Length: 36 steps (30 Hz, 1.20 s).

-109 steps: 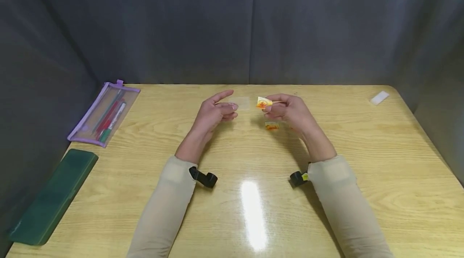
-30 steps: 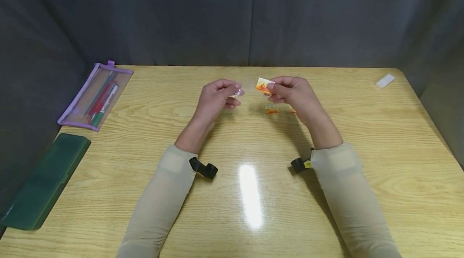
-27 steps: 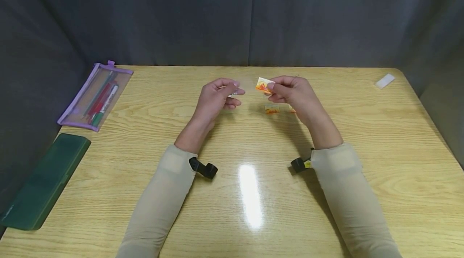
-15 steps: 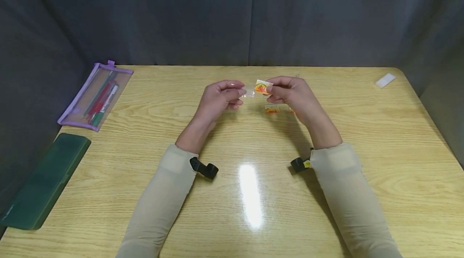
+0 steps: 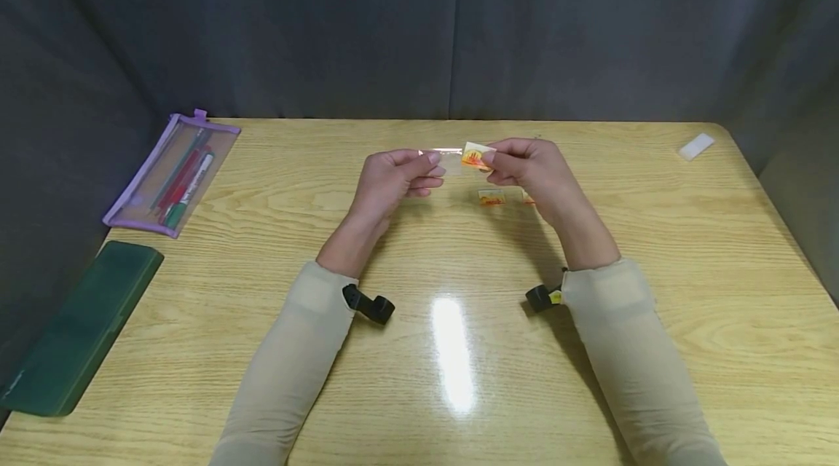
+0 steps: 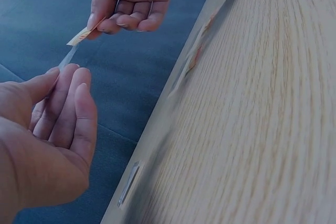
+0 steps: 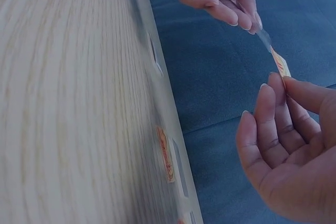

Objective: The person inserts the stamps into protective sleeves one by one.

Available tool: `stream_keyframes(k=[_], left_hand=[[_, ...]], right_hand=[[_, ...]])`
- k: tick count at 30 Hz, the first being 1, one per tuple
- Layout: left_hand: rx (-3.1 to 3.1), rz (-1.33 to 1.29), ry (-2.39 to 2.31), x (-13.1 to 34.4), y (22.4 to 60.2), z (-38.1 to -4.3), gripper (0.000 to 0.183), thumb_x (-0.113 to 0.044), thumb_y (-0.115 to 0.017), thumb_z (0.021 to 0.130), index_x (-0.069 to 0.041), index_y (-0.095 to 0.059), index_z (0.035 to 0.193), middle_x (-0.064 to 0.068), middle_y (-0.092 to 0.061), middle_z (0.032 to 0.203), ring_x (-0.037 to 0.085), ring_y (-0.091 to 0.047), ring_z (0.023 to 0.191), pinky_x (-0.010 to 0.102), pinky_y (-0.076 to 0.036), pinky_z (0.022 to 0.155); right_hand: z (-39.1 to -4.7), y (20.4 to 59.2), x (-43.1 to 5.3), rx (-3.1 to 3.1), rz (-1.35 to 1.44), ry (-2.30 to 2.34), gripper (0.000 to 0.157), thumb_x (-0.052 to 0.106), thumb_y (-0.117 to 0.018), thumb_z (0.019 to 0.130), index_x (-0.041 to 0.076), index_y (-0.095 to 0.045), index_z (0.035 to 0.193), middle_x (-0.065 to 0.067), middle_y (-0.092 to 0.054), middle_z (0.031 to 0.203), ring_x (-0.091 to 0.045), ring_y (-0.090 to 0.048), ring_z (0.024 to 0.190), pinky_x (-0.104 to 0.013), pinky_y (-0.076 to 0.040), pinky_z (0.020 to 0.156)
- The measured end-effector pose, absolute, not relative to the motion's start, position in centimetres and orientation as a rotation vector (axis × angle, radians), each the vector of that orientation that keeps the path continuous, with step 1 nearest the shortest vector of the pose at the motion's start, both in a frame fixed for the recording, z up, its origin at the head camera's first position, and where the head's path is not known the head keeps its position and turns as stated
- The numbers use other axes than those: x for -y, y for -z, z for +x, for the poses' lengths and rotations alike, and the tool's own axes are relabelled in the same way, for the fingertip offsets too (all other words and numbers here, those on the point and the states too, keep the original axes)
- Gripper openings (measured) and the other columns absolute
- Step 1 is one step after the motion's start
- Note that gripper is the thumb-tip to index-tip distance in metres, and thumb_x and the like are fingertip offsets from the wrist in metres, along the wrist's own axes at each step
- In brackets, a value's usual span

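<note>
My left hand [image 5: 396,176] pinches a small clear plastic piece [image 5: 449,163] between thumb and fingers. My right hand [image 5: 532,169] pinches a small yellow-and-orange printed paper label [image 5: 476,155] by its right end. Both are held above the table, and the plastic's far end meets or overlaps the label's left end; in the right wrist view the plastic [image 7: 264,39] runs right up to the label [image 7: 280,64]. Below the right hand, a similar label [image 5: 491,197] lies on the table. Part of another label [image 5: 527,197] shows beside it, mostly hidden by the hand.
A purple-edged mesh pouch [image 5: 114,220] with pens lies at the far left, and a green case [image 5: 81,328] sits nearer. At the back right rests a small white block [image 5: 696,146]. Thin clear strips [image 7: 180,167] lie by the table's far edge.
The left hand has shifted slightly right, and the clear piece now stretches flat across the gap to the label. The right hand has stayed nearly still over the last second.
</note>
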<state>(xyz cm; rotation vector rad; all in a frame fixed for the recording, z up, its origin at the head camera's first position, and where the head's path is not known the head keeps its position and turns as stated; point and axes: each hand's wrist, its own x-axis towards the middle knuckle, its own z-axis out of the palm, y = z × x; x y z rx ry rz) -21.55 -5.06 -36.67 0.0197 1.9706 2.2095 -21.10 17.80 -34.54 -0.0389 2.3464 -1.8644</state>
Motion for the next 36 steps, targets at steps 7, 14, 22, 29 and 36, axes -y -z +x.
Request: stream_keyframes(k=[7, 14, 22, 29, 36], left_hand=[[-2.003, 0.039, -2.204, 5.14, 36.76, -21.54, 0.026, -0.022, -0.074, 0.095, 0.002, -0.074, 0.106, 0.009, -0.079, 0.089, 0.011, -0.076, 0.073, 0.023, -0.062, 0.063], [-2.018, 0.042, -2.212, 5.09, 36.78, -21.52, 0.027, -0.023, -0.074, 0.095, 0.002, -0.074, 0.105, 0.012, -0.078, 0.093, 0.010, -0.076, 0.072, 0.023, -0.062, 0.062], [-2.012, 0.046, -2.235, 4.98, 36.78, -21.49, 0.026, -0.023, -0.075, 0.094, 0.001, -0.075, 0.104, 0.024, -0.076, 0.104, 0.012, -0.077, 0.074, 0.024, -0.062, 0.064], [-2.060, 0.095, -2.196, 4.92, 36.77, -21.43, 0.026, -0.024, -0.076, 0.093, 0.000, -0.076, 0.103, 0.012, -0.078, 0.096, 0.014, -0.077, 0.077, 0.024, -0.063, 0.067], [-2.088, 0.154, -2.142, 4.75, 36.75, -21.41, 0.028, -0.023, -0.076, 0.093, 0.003, -0.075, 0.102, 0.016, -0.078, 0.097, 0.013, -0.077, 0.076, 0.024, -0.062, 0.067]], right_hand=[[-20.97, 34.46, -17.67, -2.326, -0.032, 1.923, 0.024, 0.019, -0.067, 0.099, -0.001, -0.069, 0.113, 0.008, -0.071, 0.085, -0.008, -0.068, 0.072, -0.020, -0.060, 0.077], [-20.84, 34.31, -17.35, -2.285, -0.062, 1.924, 0.023, 0.015, -0.067, 0.099, -0.003, -0.069, 0.112, 0.005, -0.071, 0.089, -0.008, -0.069, 0.074, -0.020, -0.060, 0.077], [-20.89, 34.44, -17.43, -2.314, -0.099, 1.816, 0.025, 0.014, -0.065, 0.099, -0.006, -0.068, 0.114, 0.004, -0.073, 0.090, -0.012, -0.072, 0.079, -0.021, -0.061, 0.079], [-20.80, 34.37, -17.61, -2.324, -0.119, 1.770, 0.026, 0.016, -0.065, 0.099, -0.005, -0.069, 0.114, 0.004, -0.074, 0.089, -0.011, -0.071, 0.079, -0.022, -0.061, 0.080], [-20.71, 34.20, -17.64, -2.319, -0.131, 1.745, 0.029, 0.017, -0.066, 0.099, -0.006, -0.069, 0.116, 0.006, -0.074, 0.088, -0.013, -0.072, 0.084, -0.020, -0.060, 0.081]])
